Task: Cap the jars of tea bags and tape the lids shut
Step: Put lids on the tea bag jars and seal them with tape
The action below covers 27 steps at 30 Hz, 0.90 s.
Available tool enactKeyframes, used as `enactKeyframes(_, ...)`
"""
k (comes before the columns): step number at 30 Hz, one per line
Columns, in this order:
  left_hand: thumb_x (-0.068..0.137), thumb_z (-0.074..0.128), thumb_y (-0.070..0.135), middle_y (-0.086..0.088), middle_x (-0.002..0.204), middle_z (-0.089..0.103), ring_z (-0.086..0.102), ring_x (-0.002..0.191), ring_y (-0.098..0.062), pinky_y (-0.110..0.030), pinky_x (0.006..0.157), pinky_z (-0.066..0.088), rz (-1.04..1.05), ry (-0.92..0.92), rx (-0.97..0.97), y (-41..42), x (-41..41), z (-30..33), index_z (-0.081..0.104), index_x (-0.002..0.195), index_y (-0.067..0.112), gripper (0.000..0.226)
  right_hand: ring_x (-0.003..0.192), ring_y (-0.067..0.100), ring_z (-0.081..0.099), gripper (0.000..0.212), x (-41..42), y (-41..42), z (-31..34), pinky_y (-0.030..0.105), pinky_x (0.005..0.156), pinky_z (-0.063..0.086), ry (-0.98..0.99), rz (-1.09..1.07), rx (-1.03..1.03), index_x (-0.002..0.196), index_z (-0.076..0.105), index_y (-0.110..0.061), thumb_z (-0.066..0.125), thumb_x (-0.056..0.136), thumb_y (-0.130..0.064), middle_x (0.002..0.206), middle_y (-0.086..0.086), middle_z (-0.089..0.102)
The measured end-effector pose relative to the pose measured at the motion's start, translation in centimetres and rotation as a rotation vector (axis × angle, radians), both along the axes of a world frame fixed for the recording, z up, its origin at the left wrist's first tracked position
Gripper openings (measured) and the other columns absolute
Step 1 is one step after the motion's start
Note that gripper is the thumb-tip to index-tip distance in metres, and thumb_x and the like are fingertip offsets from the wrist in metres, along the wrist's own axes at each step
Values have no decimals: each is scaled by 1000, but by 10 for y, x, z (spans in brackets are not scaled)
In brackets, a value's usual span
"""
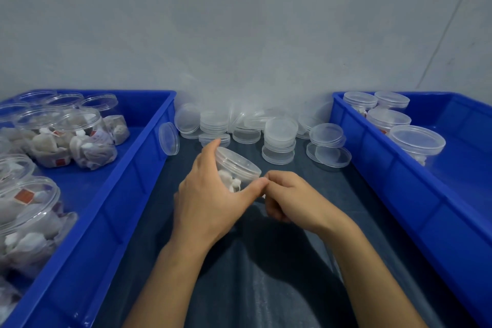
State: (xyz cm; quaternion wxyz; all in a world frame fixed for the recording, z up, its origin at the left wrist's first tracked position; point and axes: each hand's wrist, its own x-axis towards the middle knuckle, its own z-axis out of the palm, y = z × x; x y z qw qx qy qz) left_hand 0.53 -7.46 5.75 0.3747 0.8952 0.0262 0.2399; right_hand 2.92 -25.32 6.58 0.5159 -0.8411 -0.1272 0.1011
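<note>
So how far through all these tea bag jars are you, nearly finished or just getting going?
Early on, I'd guess. About four capped jars stand in the right bin; whether they're taped isn't visible. In hand: the left hand grips a capped jar, tilted, while the right hand pinches at its lid edge. Left: many open jars fill the left bin, and loose lids wait behind.

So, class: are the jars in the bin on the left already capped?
No, the jars in the left bin stand open, with no lids on.
</note>
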Motion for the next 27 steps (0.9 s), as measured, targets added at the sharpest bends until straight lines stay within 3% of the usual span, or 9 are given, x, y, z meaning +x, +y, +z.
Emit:
enactKeyframes(4, 60, 68, 90, 13, 137, 62, 61, 123, -19, -43, 98, 53, 24, -26, -63, 3, 4, 0, 39, 146, 44, 102, 56, 7, 46, 37, -3, -2, 3, 31, 60, 40, -126, -56, -122, 80, 64, -19, 51, 93, -52, 59, -11, 54)
enactKeyframes(9, 60, 70, 88, 12, 137, 63, 59, 124, -13, -33, 97, 50, 6, -39, -135, 7, 5, 1, 44, 148, 39, 104, 63, 17, 53, 46, -8, -3, 13, 38, 62, 42, -331, -103, -286, 74, 58, -12, 52, 98, -50, 69, 5, 61)
enactKeyframes(17, 49, 74, 96, 15, 125, 66, 64, 114, -11, -40, 95, 59, -12, 11, -140, 11, 6, 4, 48, 139, 37, 111, 64, 21, 50, 44, -11, -1, 13, 38, 59, 36, -426, -95, -351, 72, 52, -14, 47, 103, -45, 62, 3, 55)
enactKeyframes(20, 48, 76, 95, 19, 116, 66, 65, 107, -8, -39, 91, 60, -16, 4, -145, 12, 5, 4, 50, 130, 39, 103, 65, 21, 50, 44, -10, -1, 11, 37, 60, 36, -436, -89, -351, 73, 52, -15, 47, 104, -45, 62, 2, 55)
enactKeyframes(27, 55, 75, 85, 17, 116, 67, 66, 106, -9, -39, 89, 61, -14, -30, -167, 11, 4, 2, 53, 130, 36, 92, 64, 20, 51, 43, -10, 1, 10, 40, 62, 41, -483, -85, -343, 75, 53, -15, 49, 105, -45, 63, 3, 55)
